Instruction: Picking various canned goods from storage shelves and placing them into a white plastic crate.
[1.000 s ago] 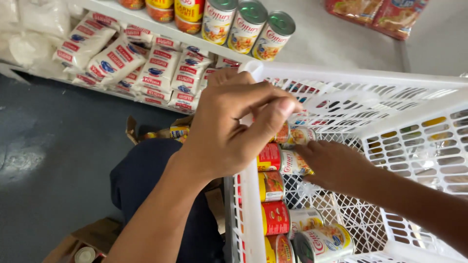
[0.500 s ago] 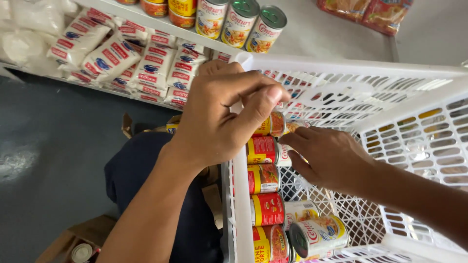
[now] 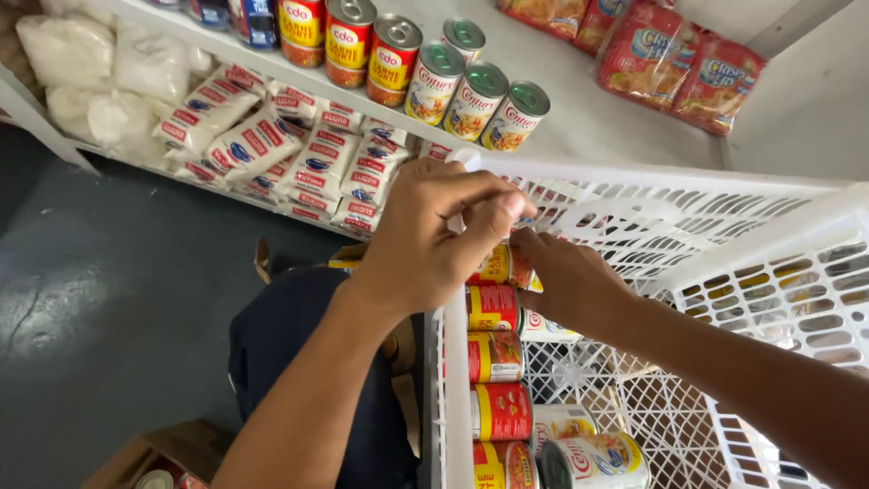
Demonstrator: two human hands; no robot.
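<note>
While both hands work at its far left corner, the white plastic basket [image 3: 724, 226] holds a row of red-and-yellow cans [image 3: 496, 358] lying on their sides along its left wall, with a few pale-labelled cans [image 3: 593, 457] beside them at the near end. The top can [image 3: 501, 267] of that row sits in the basket's far left corner, right under both hands. Left hand [image 3: 434, 240] comes over the basket's left rim, its grip curled in, thumb and fingers pressed together at the can's upper end; how much of the can it pinches is hidden. Right hand [image 3: 566, 276] is inside the basket, just right of that can, fingers closed against its side, touching it; whether it actually clamps the can, cannot tell. Beyond the basket, a white shelf [image 3: 588, 118] carries upright cans [image 3: 475, 95] and red snack packs [image 3: 670, 50]. Left of the basket, a lower shelf holds white bagged packs [image 3: 272, 136].
</note>
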